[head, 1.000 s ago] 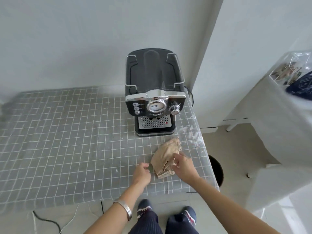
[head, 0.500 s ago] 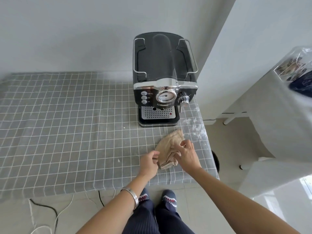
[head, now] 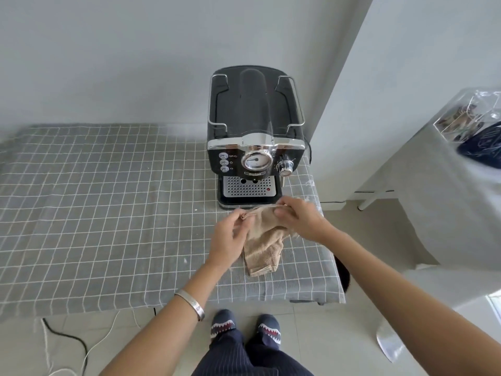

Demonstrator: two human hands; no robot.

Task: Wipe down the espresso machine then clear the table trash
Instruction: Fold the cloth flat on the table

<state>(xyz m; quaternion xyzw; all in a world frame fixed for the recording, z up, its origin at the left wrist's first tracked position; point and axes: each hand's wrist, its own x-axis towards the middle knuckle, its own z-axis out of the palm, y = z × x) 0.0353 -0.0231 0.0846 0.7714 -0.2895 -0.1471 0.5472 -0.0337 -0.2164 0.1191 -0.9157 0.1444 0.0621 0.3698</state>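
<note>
Cables point(head: 67, 346) lie on the floor at the far left, under the edge of the worktop point(head: 108, 213), which carries a grey cloth with white squares. Near the middle, the left hand point(head: 230, 240), with a silver bracelet point(head: 191, 303) on its wrist, pinches the left end of the beige towel point(head: 264, 252) between thumb and fingers. The right hand point(head: 298, 218) pinches the upper right part of the same towel, so the upper edge is lifted and the lower part rests on the worktop. The black espresso machine point(head: 254, 137) stands just behind the hands, near the right end of the worktop, close to the wall.
</note>
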